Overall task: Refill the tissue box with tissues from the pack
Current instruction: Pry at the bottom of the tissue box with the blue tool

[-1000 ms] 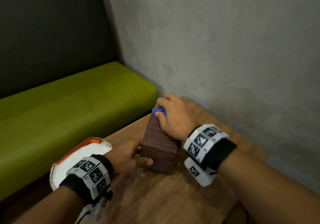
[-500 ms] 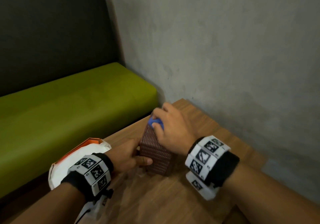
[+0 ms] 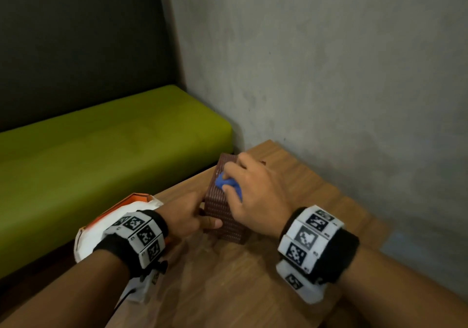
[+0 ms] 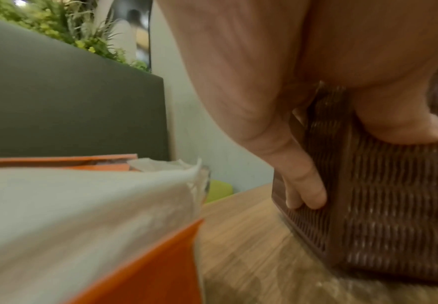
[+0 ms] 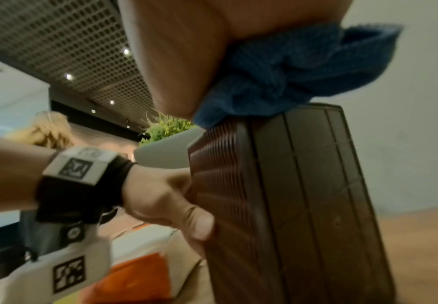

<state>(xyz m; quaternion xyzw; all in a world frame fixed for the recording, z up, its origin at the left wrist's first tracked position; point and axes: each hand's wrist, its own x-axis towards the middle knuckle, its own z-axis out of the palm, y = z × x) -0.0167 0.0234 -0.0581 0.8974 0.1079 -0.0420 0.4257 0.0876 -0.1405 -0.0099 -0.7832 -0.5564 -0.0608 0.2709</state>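
Note:
A brown woven tissue box (image 3: 222, 213) (image 4: 383, 205) (image 5: 290, 205) stands on the wooden table (image 3: 253, 289). My left hand (image 3: 187, 216) (image 5: 171, 207) grips its near end, thumb on one side and fingers (image 4: 306, 185) on the other. My right hand (image 3: 253, 196) lies over the top of the box and holds a crumpled blue cloth (image 3: 225, 183) (image 5: 290, 76) against it. The orange and white tissue pack (image 3: 111, 223) (image 4: 82, 226) lies at the table's left edge, under my left wrist.
A green bench seat (image 3: 101, 155) with a dark backrest runs along the left beyond the table. A grey concrete wall (image 3: 329, 74) borders the table on the right. Plants (image 4: 69, 26) stand behind the backrest.
My right hand has drawn the blue cloth along the box top from its far end toward me. The left hand keeps its grip on the box.

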